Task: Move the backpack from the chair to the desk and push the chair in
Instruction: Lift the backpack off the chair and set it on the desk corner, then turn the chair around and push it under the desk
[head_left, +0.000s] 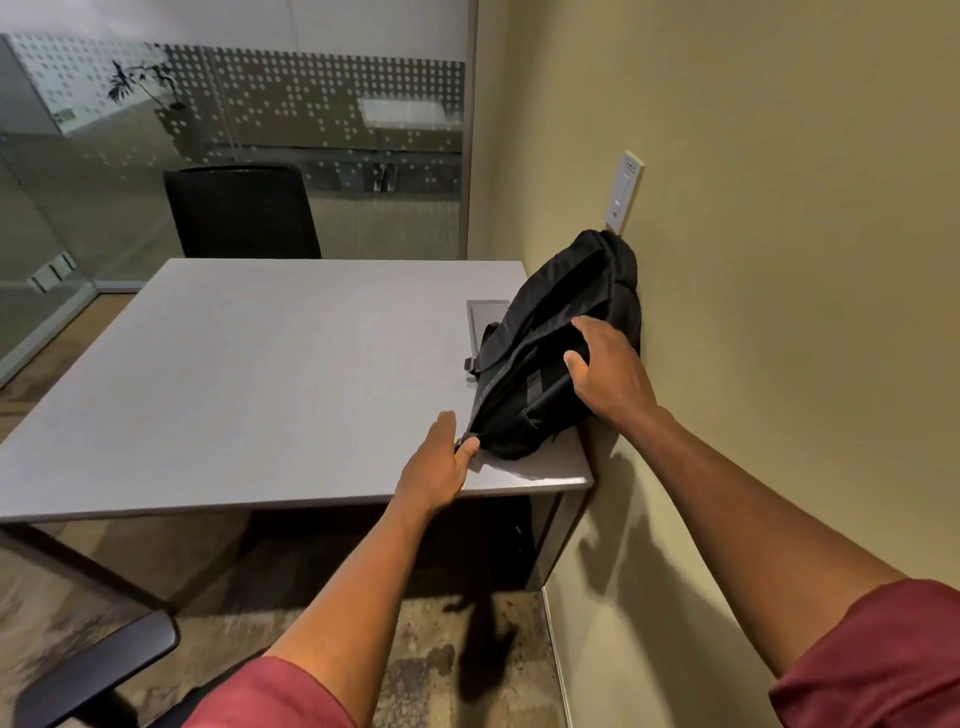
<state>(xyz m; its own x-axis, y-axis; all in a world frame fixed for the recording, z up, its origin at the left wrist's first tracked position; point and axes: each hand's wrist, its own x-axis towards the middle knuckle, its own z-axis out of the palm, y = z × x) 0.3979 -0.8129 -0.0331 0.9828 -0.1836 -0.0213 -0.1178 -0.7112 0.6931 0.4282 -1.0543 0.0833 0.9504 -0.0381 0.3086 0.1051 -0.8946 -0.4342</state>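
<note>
A black backpack (561, 332) lies on the right side of the grey desk (249, 384), leaning against the yellow wall. My right hand (610, 371) rests on its upper side, fingers curled over the fabric. My left hand (441, 462) pinches the backpack's near bottom corner at the desk's front edge. The chair's black armrest (98, 670) shows at the bottom left, away from the desk; the rest of the chair is out of view.
A second black chair (241, 213) stands behind the desk's far side by a glass partition (78, 208). A grey cable hatch (485, 317) is set in the desktop beside the backpack. A wall plate (626, 192) sits above the backpack. Carpet (441, 649) lies below.
</note>
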